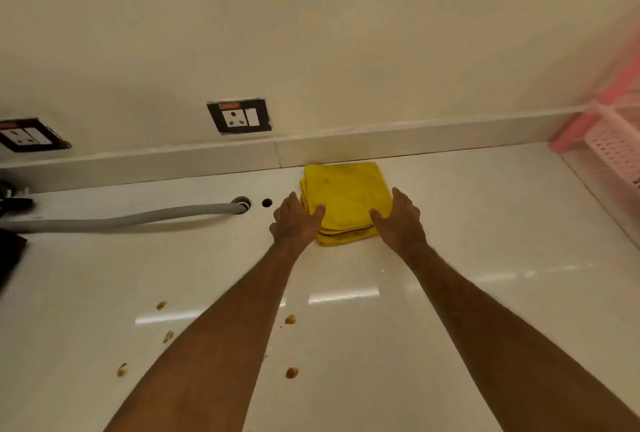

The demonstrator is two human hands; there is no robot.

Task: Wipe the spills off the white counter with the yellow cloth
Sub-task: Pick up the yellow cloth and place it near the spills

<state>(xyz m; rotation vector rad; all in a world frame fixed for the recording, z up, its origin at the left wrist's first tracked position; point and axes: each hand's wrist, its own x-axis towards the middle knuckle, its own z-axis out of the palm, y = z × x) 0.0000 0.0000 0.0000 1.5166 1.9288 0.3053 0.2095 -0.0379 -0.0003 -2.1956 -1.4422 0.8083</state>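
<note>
A folded yellow cloth (346, 201) lies flat on the white counter (485, 223), close to the back upstand. My left hand (294, 222) rests at the cloth's left edge, thumb lying on its near left corner. My right hand (398, 220) sits at the right edge, thumb over the near right corner. Both hands have their fingers spread and touch the cloth without lifting it. Several small brown spills dot the near counter: one (290, 319) between my forearms, another (292, 372) nearer me, and others (161, 305) to the left.
A grey corrugated hose (138, 218) runs from the left into a hole in the counter, beside a small round hole (266, 203). Two wall sockets (239, 116) (26, 136) sit above the upstand. A pink plastic rack (613, 144) stands at the right. Dark objects (10, 251) sit at the left edge.
</note>
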